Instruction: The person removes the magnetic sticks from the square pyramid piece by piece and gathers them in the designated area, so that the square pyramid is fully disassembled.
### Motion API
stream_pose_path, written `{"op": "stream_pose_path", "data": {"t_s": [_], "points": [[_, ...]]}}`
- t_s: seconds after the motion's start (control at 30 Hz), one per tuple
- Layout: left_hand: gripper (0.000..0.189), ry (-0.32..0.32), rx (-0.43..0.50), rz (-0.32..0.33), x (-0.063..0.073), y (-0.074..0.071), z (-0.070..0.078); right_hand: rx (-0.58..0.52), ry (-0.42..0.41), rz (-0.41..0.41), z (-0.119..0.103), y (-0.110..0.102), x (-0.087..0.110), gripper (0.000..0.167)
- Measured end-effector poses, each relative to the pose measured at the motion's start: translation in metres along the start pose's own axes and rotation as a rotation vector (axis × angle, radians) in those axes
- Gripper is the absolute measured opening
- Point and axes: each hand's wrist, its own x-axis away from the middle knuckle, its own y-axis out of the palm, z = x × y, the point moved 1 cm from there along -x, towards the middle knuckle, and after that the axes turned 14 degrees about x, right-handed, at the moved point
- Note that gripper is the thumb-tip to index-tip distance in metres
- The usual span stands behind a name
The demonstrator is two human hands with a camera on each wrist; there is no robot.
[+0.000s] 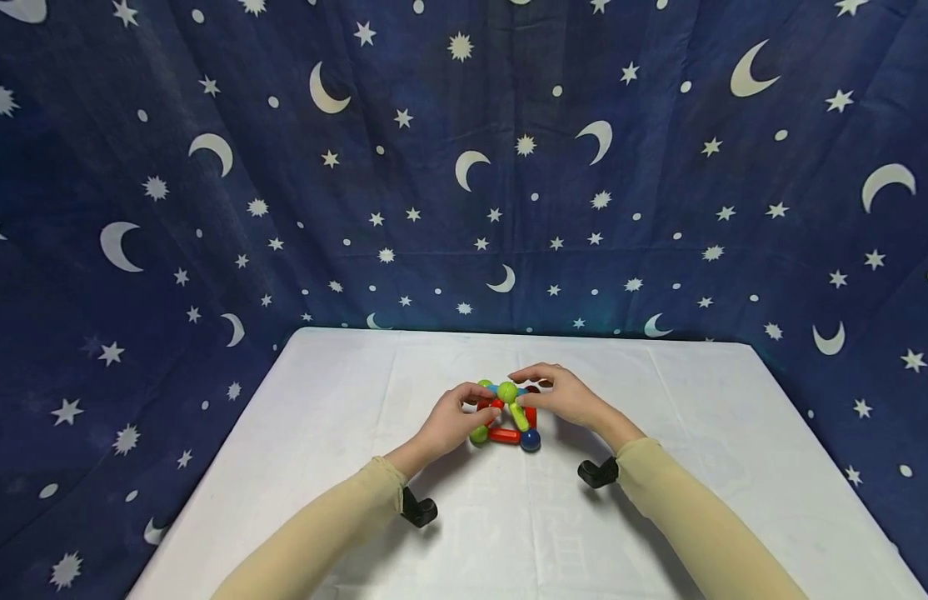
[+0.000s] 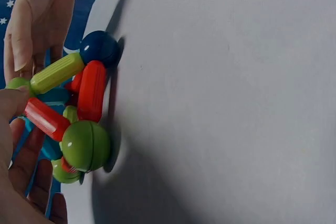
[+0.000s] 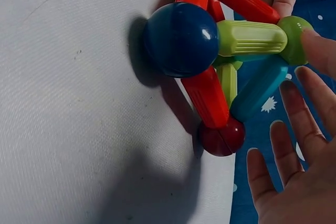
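A pyramid of ribbed rods and balls stands on the white table. On its top sits a lime-green ball [image 1: 507, 392]. A lime rod [image 2: 58, 73] runs down from it to a dark blue ball [image 3: 181, 40], and a red rod [image 2: 47, 118] slopes to a green ball [image 2: 85, 145]. A dark red ball [image 3: 222, 137] marks another base corner. My left hand [image 1: 455, 418] is at the left side, its thumb by the top ball and its fingers loosely bent behind. My right hand [image 1: 561, 395] rests its thumb against the top ball, other fingers spread.
The white-covered table [image 1: 464, 533] extends around the pyramid. Behind and beside it hangs a dark blue cloth [image 1: 404, 183] with moons and stars. Black wrist mounts [image 1: 599, 472] stick out below both cream sleeves [image 1: 692, 508].
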Motion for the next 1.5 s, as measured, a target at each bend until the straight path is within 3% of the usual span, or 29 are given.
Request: {"op": "stream_pose_path", "data": {"t_s": [0.37, 0.9, 1.5], "points": [[0.034, -0.033, 0.052, 0.086, -0.005, 0.01, -0.008, -0.067, -0.014, -0.017, 0.002, 0.004, -0.006, 0.041], [0.032, -0.074, 0.283, 0.168, -0.006, 0.024, -0.019, -0.089, 0.022, -0.042, 0.004, 0.008, -0.008, 0.048], [0.029, -0.119, 0.348, 0.132, -0.007, 0.017, -0.018, -0.067, 0.005, 0.011, 0.005, 0.012, -0.011, 0.04]]}}
